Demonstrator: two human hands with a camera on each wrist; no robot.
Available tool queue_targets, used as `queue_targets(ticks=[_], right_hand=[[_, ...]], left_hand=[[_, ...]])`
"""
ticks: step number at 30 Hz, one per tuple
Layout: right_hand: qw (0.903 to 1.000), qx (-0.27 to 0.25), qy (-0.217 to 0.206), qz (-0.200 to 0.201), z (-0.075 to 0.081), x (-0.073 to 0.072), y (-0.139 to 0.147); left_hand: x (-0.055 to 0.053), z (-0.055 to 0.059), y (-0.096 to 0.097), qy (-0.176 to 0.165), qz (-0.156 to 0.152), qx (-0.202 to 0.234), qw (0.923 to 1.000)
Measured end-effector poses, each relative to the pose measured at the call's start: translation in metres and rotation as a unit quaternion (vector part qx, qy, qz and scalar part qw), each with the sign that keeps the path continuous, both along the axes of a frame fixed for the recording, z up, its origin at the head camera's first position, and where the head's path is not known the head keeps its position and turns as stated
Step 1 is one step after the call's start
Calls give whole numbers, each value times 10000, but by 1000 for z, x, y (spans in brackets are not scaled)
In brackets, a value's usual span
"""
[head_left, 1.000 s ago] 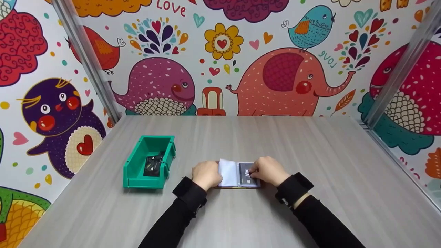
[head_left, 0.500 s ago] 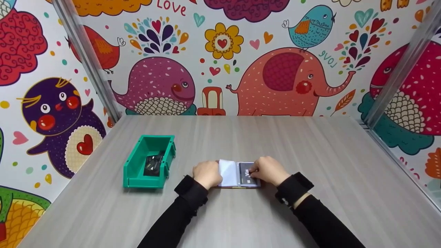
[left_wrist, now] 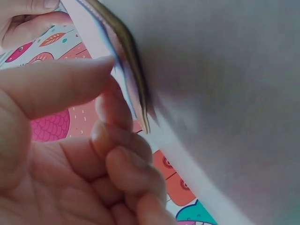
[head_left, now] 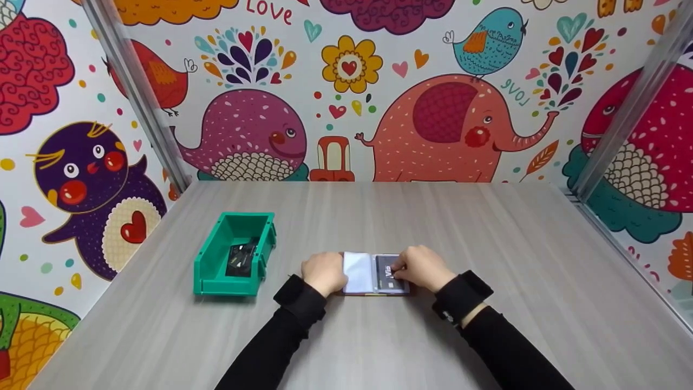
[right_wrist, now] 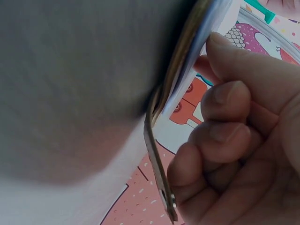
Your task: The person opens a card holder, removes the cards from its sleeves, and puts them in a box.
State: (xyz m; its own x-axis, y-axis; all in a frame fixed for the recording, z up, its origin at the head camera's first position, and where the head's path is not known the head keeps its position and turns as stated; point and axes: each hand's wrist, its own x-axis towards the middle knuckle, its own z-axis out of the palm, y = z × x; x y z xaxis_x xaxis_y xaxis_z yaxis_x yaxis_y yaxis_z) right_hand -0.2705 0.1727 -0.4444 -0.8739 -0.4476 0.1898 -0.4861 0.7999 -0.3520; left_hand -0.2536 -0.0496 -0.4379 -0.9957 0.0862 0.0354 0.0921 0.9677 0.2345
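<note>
A small card holder (head_left: 358,273) with a brown cover and pale plastic sleeves lies spread out on the table. My left hand (head_left: 324,272) pinches its left side; in the left wrist view the thumb and forefinger meet at the edge of the sleeves. On the right page is a dark card (head_left: 384,277) with pale lettering. My right hand (head_left: 425,268) has its thumb and forefinger on this card, partly covering it. The right wrist view shows the other fingers curled beside a brown strap (right_wrist: 158,164) with a metal snap, which sticks out from the cover.
A green bin (head_left: 224,287) stands to the left of the card holder, with black cards (head_left: 241,260) inside. Patterned wall panels (head_left: 346,108) enclose the back and sides of the wood-grain table (head_left: 460,216).
The left sleeve's raised upper corner has settled flatter, and my left hand has shifted very slightly. My right hand stays on the card.
</note>
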Motion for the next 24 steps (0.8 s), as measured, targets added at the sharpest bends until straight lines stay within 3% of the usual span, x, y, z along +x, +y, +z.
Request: queue_targets(ticks=[6, 19, 24], right_hand=[[9999, 57, -116, -42, 1, 1, 0], [9999, -62, 40, 119, -1, 0, 2], [9998, -109, 45, 155, -1, -1, 3]], left_hand=[[0, -1, 1, 136, -58, -55, 9999], [-4, -1, 4, -93, -46, -66, 9999], [-4, -2, 5, -36, -9, -79, 10000]])
